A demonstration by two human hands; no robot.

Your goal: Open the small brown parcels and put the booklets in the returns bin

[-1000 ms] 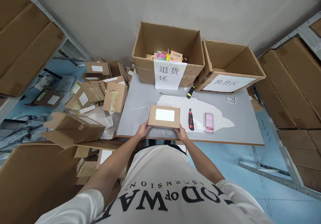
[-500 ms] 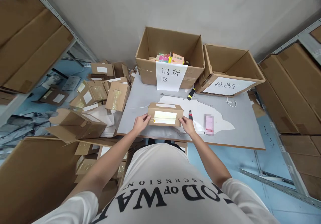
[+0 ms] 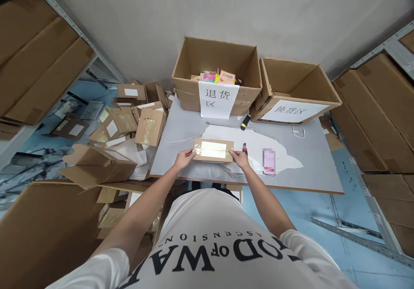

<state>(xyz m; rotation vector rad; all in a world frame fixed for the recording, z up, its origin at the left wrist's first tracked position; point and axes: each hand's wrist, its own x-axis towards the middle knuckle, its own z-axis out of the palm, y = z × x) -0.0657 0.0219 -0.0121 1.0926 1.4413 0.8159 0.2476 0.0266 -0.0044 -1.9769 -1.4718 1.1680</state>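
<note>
On the floor at far left: a loose heap of small brown cartons (image 3: pixel 126 120), at least eight, most with white labels, exact count not clear (they overlap). One bigger open carton (image 3: pixel 97 166) lies in front of the heap.

Grey table (image 3: pixel 317 159) next. One left hand (image 3: pixel 183 158) grips the left end of one small cardboard box (image 3: pixel 213 150), fingers curled around its edge, thumb on top. The box sits near the table's front edge, roughly centre-left, shiny taped face with a white label towards the camera. One right hand (image 3: pixel 239 158) holds the box's right end, fingertips pinching the corner. Both hands touch the box; whether it rests on the table or is slightly tilted up, I cannot tell.

Just right of the right hand: one red-and-black utility knife (image 3: pixel 245 148), partly hidden by it. Further back, one yellow-and-black tool (image 3: pixel 245 121). Then one pink blurred item (image 3: pixel 269 161) on the white sheet (image 3: pixel 258 140).

Back of the table: two large open cartons. The left carton (image 3: pixel 217 74) has one paper sign and colourful packets inside; the right carton (image 3: pixel 296 90) has one sign too (contents not visible).
</note>
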